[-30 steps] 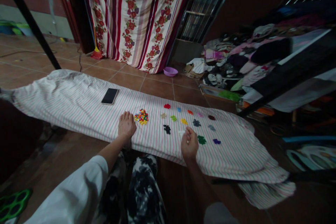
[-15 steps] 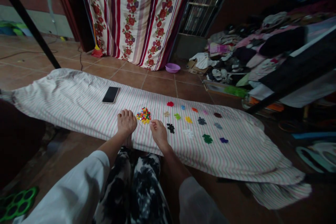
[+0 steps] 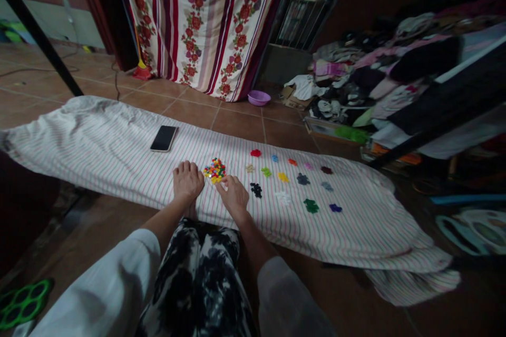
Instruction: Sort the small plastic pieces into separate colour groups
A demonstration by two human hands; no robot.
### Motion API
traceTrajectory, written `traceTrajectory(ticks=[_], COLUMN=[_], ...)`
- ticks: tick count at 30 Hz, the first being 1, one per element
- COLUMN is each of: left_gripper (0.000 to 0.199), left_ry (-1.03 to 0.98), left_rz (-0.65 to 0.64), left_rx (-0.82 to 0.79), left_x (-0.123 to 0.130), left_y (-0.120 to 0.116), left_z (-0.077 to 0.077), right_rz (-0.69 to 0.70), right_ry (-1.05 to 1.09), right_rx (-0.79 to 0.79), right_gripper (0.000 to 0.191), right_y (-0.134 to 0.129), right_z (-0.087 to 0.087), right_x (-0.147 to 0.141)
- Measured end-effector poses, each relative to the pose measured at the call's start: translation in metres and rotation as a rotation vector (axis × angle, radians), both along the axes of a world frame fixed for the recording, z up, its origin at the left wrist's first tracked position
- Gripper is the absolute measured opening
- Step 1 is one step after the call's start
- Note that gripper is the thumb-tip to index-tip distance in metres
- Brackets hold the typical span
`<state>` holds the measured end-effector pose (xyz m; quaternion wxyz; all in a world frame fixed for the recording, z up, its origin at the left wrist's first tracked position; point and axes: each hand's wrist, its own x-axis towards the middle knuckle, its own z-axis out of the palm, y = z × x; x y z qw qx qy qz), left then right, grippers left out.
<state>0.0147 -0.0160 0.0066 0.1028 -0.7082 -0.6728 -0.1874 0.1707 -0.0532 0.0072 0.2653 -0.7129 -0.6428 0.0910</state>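
A mixed pile of small coloured pieces (image 3: 215, 168) lies on the striped cloth (image 3: 130, 168). My left hand (image 3: 187, 181) rests palm down on the cloth just left of the pile, its fingers lying flat. At the pile's near right edge is my right hand (image 3: 234, 195), thumb and forefinger pinched together beside some yellow pieces; whatever is between them is too small to make out. Right of it, single-colour heaps are spread in rows, among them black pieces (image 3: 256, 189), yellow pieces (image 3: 283, 177), white pieces (image 3: 282, 197), dark green pieces (image 3: 311, 206) and red pieces (image 3: 255, 152).
A phone (image 3: 164, 138) lies on the cloth, left of the pile. Beyond the cloth are a purple basin (image 3: 259, 98) on the tiled floor and a floral curtain (image 3: 213, 26). Heaped clothes (image 3: 367, 73) fill the right side. Dark poles slant in at both sides.
My right hand has moved slightly left, to the near edge of the mixed pile. My left hand stays on the cloth. The whole view has shifted a little.
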Motion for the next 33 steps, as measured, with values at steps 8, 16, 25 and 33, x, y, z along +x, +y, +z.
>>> traceTrajectory(ticks=[8,16,25,33], left_gripper=[0.028,0.027,0.030,0.029], left_ry=[-0.068,-0.037,-0.025,-0.031], left_rz=[-0.013,-0.006,-0.006,-0.006], left_rx=[-0.013,-0.004,-0.020,-0.019], left_x=[-0.0003,-0.0012,-0.0016,-0.0010], left_y=[-0.0003,-0.0001,0.0003,0.0002], left_z=[-0.0008,-0.0019,-0.0024,-0.0020], right_rz=[0.035,0.065,0.058,0.099], right_ry=[0.009,-0.041,-0.023,-0.100], right_rx=[0.033,0.021,0.031,0.026], right_gripper=[0.018,0.023,0.021,0.024], right_y=[-0.0021,-0.0042,-0.0035,-0.0034], right_z=[-0.0034,-0.0032,-0.0031,-0.0070], right_x=[0.0020,0.0034,0.0026,0.0025])
